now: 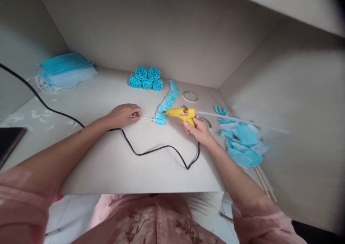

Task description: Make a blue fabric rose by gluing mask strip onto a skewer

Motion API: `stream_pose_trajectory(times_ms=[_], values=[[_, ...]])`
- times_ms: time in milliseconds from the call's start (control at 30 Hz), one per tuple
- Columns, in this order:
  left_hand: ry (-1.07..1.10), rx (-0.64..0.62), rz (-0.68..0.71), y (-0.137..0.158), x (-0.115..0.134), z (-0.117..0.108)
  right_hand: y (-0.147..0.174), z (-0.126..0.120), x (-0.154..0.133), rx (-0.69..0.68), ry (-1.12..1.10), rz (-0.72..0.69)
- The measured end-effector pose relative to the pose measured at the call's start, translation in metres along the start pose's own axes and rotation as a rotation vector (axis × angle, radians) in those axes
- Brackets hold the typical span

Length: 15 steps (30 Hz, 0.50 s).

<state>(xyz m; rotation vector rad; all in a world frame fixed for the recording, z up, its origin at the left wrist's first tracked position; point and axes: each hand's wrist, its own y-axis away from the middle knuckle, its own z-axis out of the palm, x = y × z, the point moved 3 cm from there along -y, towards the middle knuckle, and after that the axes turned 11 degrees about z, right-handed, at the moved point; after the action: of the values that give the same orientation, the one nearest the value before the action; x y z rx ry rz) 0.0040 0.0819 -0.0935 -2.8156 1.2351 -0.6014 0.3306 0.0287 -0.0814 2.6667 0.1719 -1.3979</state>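
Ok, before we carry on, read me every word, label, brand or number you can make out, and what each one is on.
Nothing in this view can be read as text.
Yellow glue gun in the right hand: a small label on its side, too small and blurred to read.
Pink top: a brown plant-like pattern on the front, no lettering that I can make out.

The location appears to be a small craft workstation, as shown by the corded glue gun (178,112), blue rosettes (147,84) and stacked face masks (64,66). Pale panels (167,35) enclose the counter (113,172) on three sides.
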Motion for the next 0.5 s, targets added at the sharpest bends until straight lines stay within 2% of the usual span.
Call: stream_pose_trajectory(times_ms=[167,333,500], values=[[0.006,-0.003,-0.002,0.0,0.0,0.001,0.002,0.005,-0.005,-0.047,0.091,0.025],[0.004,-0.013,-0.008,-0.001,0.002,-0.002,0.004,0.006,-0.006,-0.004,0.269,0.014],[0.016,-0.02,0.005,-0.001,0.004,-0.003,0.007,-0.006,-0.008,0.068,0.209,0.031]])
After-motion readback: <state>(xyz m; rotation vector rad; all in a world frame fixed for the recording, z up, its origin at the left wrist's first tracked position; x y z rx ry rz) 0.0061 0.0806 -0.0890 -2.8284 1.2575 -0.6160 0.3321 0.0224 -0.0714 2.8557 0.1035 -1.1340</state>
